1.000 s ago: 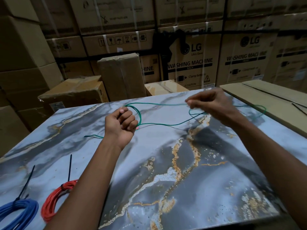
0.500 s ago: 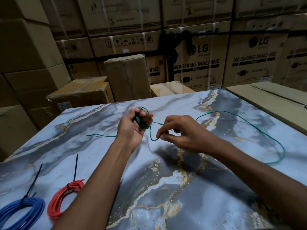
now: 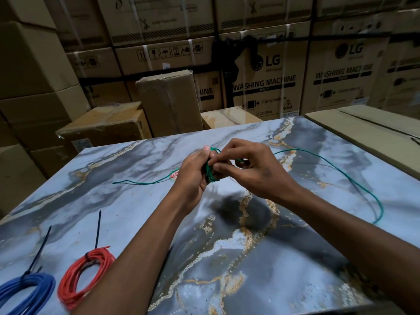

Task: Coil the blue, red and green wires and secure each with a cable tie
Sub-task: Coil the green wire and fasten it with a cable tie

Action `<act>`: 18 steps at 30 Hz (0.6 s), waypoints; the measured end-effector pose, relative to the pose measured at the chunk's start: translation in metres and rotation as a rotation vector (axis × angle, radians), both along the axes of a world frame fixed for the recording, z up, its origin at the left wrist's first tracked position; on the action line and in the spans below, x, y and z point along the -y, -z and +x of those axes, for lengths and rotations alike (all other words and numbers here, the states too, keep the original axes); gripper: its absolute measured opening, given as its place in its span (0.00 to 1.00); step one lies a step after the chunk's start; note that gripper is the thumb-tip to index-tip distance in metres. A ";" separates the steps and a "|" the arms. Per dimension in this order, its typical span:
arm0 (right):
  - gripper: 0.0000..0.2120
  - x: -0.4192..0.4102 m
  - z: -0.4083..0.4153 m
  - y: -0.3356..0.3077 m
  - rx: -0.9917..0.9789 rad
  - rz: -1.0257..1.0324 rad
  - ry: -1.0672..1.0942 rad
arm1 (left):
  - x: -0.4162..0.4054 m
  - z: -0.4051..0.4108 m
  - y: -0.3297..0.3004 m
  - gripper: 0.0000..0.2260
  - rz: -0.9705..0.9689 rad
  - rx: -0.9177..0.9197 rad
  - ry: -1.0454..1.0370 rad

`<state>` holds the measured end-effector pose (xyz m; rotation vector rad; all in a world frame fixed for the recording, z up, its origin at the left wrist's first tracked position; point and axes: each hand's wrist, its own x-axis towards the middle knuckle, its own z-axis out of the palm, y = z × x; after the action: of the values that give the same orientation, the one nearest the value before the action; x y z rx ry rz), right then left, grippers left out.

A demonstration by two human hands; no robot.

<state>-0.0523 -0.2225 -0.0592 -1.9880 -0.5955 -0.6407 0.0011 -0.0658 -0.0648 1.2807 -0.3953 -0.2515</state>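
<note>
Both hands, left hand (image 3: 193, 176) and right hand (image 3: 252, 171), pinch the green wire (image 3: 354, 183), apparently partly coiled.

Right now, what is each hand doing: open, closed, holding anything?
Left hand: closed, gripping the small coil of green wire.
Right hand: closed, fingers pinching the green wire at the coil.

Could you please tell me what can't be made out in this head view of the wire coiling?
- Green wire coil: turns hidden by left hand and right hand.
- Blue coil: cut off by the frame's edge.
- Red sticker: mostly behind the left hand.
</note>
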 end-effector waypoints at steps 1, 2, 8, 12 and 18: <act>0.07 0.001 0.001 0.001 0.011 -0.013 0.014 | 0.001 -0.001 0.000 0.20 0.016 0.007 0.002; 0.07 0.002 0.002 0.001 0.020 -0.020 0.027 | 0.002 -0.002 0.000 0.19 0.030 0.015 0.009; 0.08 0.008 0.002 -0.001 0.058 0.053 0.046 | 0.003 -0.010 -0.002 0.16 0.068 0.061 0.053; 0.07 0.011 0.004 -0.003 0.101 0.109 0.086 | 0.002 -0.014 -0.003 0.18 0.111 0.086 0.111; 0.07 0.020 0.007 -0.002 0.082 0.150 0.143 | 0.001 -0.010 -0.004 0.17 0.052 0.045 0.160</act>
<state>-0.0450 -0.2429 -0.0569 -1.8826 -0.4428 -0.8335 -0.0091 -0.0671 -0.0610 1.3086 -0.5337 -0.3704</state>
